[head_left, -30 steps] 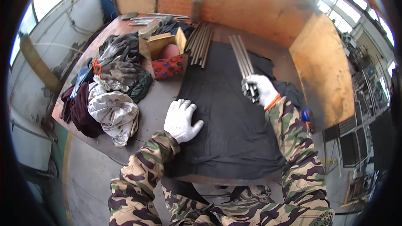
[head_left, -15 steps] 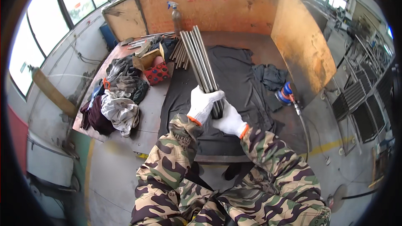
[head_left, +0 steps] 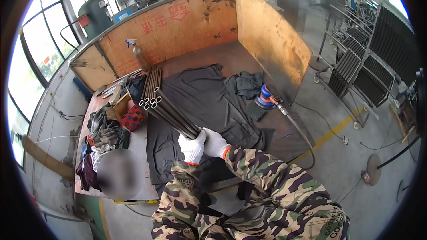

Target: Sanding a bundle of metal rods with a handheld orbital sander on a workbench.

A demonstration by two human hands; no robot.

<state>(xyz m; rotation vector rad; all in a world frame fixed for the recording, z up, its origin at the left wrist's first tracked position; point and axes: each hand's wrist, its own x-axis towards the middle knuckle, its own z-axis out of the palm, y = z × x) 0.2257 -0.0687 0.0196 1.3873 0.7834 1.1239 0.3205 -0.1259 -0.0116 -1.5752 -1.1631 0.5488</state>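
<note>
Left hand (head_left: 192, 148): you clasp the metal tubes (head_left: 174, 116), near end | Right hand (head_left: 215, 143): you grasp same end | Tubes: angled toward 10 o'clock over black cloth (head_left: 200, 93) | Sander (head_left: 265, 97): 2 o'clock from your hands

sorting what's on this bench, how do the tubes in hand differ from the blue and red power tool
The tubes are long, thin and straight; the power tool is short and rounded.
The tubes look dark metallic; the power tool is blue and red.
The tubes are tilted in the gloved left hand, with the right hand beside it; no hand touches the power tool.
Both are on or above the same table.
</note>
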